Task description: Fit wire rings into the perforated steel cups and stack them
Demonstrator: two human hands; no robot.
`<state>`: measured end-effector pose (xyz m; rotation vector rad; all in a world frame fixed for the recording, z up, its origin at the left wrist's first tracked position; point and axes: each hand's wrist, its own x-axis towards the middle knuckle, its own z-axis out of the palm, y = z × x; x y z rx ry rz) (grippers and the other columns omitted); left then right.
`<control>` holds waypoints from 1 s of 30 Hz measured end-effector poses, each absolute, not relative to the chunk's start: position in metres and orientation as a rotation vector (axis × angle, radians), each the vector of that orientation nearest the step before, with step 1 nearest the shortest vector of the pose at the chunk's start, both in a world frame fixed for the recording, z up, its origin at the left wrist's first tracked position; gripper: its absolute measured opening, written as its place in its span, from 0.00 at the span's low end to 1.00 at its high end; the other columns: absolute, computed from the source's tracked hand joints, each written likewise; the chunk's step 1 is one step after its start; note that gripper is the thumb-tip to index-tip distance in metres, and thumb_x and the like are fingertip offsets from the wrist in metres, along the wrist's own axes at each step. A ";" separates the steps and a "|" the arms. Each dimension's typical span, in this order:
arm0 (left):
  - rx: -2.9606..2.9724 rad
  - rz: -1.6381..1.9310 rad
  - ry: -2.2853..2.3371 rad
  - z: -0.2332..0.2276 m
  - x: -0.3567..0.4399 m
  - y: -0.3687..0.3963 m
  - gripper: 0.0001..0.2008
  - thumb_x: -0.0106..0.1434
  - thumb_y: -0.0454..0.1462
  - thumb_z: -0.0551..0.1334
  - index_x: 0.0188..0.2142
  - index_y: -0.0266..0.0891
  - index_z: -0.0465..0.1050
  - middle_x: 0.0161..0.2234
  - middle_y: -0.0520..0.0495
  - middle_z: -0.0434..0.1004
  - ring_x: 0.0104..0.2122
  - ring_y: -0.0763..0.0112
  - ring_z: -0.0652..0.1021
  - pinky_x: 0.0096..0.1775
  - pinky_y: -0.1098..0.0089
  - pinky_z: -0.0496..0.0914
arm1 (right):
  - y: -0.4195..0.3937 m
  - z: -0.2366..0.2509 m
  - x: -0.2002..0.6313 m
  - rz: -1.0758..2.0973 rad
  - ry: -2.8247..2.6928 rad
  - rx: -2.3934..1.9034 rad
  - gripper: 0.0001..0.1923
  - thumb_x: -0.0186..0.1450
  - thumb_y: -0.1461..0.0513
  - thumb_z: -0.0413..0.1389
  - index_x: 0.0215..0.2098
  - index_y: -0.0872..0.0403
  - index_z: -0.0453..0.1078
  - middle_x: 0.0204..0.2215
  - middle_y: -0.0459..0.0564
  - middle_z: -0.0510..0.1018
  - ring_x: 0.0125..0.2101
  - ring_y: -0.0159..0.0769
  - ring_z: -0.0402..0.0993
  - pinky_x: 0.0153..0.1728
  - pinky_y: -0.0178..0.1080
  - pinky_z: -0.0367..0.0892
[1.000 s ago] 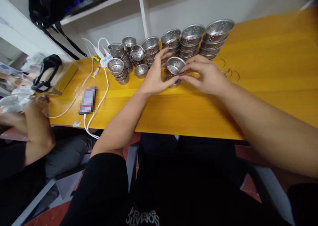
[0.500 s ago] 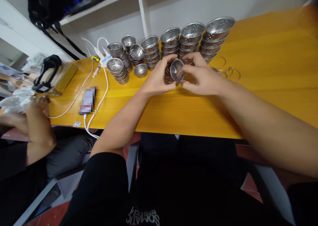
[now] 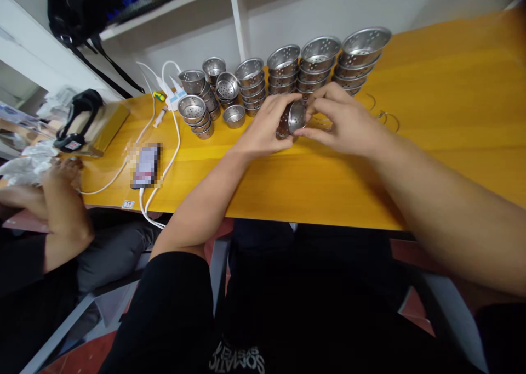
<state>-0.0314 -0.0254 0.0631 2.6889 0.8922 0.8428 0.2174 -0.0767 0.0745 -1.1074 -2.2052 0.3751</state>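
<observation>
Both hands are pinching one small perforated metal cup (image 3: 292,119) tilted just above the yellow worktop (image 3: 431,89): left hand (image 3: 267,127) and right hand (image 3: 345,123) each closing a grip on it. Stacked cups (image 3: 316,61) are standing behind; wire rings (image 3: 386,119) are lying right, with open worktop beyond.

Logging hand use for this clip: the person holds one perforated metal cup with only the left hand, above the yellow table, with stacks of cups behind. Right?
Not quite. In the head view both hands hold it: the left hand and the right hand grip the perforated metal cup between them. It is above the yellow table, with the stacks of cups behind.
</observation>
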 end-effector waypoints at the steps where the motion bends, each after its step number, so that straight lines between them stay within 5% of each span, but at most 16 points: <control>1: 2.700 0.834 0.888 0.063 -0.031 -0.024 0.40 0.66 0.55 0.71 0.71 0.46 0.61 0.71 0.37 0.72 0.72 0.46 0.72 0.76 0.45 0.66 | -0.077 0.075 0.216 0.368 -2.188 -1.106 0.28 0.72 0.33 0.57 0.62 0.34 0.75 0.65 0.54 0.75 0.66 0.62 0.70 0.70 0.69 0.66; 9: 2.699 0.845 0.861 0.065 -0.033 -0.023 0.40 0.67 0.57 0.70 0.71 0.48 0.62 0.71 0.38 0.72 0.72 0.47 0.71 0.76 0.46 0.66 | -0.079 0.076 0.212 0.328 -2.105 -1.067 0.22 0.72 0.33 0.57 0.57 0.26 0.78 0.61 0.49 0.79 0.61 0.64 0.72 0.64 0.74 0.70; 13: 2.654 0.857 0.883 0.064 -0.037 -0.021 0.43 0.65 0.63 0.69 0.71 0.49 0.61 0.71 0.37 0.71 0.73 0.44 0.70 0.76 0.44 0.64 | -0.081 0.078 0.207 0.454 -1.992 -0.980 0.21 0.68 0.33 0.62 0.46 0.34 0.81 0.54 0.53 0.81 0.56 0.61 0.77 0.61 0.71 0.75; 19: 2.411 1.092 1.015 0.043 -0.045 -0.008 0.49 0.68 0.69 0.61 0.75 0.48 0.48 0.73 0.33 0.66 0.72 0.51 0.73 0.72 0.48 0.69 | -0.062 0.069 0.236 0.320 -1.935 -1.238 0.26 0.70 0.33 0.59 0.53 0.37 0.79 0.62 0.59 0.74 0.63 0.65 0.71 0.61 0.70 0.74; 25: 2.297 1.102 1.077 0.021 -0.054 0.012 0.47 0.68 0.66 0.65 0.75 0.51 0.50 0.70 0.32 0.73 0.68 0.51 0.77 0.68 0.45 0.73 | -0.026 0.040 0.279 0.358 -2.260 -1.410 0.28 0.65 0.34 0.65 0.36 0.49 0.75 0.41 0.62 0.76 0.49 0.60 0.76 0.55 0.66 0.75; 27: 2.321 1.078 1.051 0.020 -0.053 0.012 0.46 0.69 0.63 0.67 0.75 0.49 0.51 0.70 0.31 0.72 0.69 0.52 0.77 0.68 0.45 0.74 | -0.024 0.037 0.278 0.348 -2.310 -1.409 0.27 0.65 0.37 0.66 0.38 0.50 0.76 0.38 0.61 0.76 0.50 0.62 0.76 0.55 0.66 0.74; 30: 2.374 1.027 0.979 0.022 -0.049 0.007 0.44 0.71 0.60 0.66 0.75 0.47 0.51 0.69 0.33 0.73 0.70 0.54 0.77 0.70 0.46 0.73 | -0.034 0.043 0.265 0.340 -2.245 -1.321 0.27 0.67 0.37 0.64 0.50 0.49 0.78 0.47 0.61 0.80 0.54 0.61 0.77 0.58 0.65 0.74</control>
